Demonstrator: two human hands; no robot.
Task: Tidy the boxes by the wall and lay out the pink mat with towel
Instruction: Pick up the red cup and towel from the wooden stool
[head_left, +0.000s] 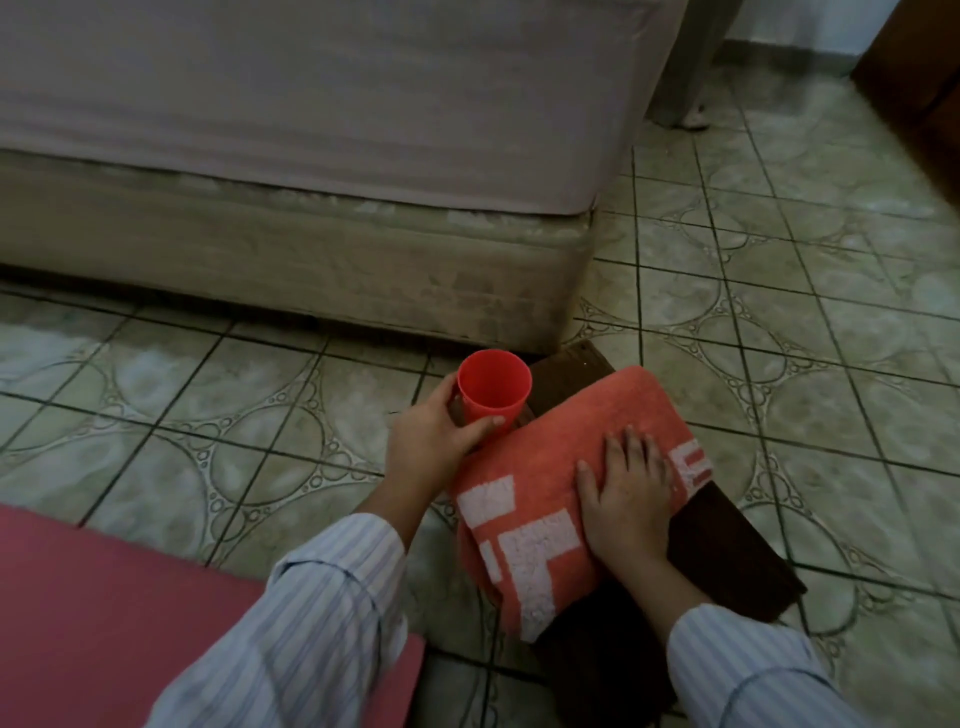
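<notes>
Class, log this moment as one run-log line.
left hand: grips red cup | right hand: flat on folded towel | towel: on brown board | pink mat: on floor, left

**Around the Bed Corner**

A bed (291, 171) filled the upper left, its pale mattress (311, 93) resting on a worn beige base (291, 260). The floor (779, 291) was laid with greenish patterned tiles crossed by dark grout lines. A red plastic cup (493, 387) stood upright and empty near the bed's corner, beside a dark brown wooden board (727, 561). A brown wooden edge (914, 67) showed at the upper right.
</notes>
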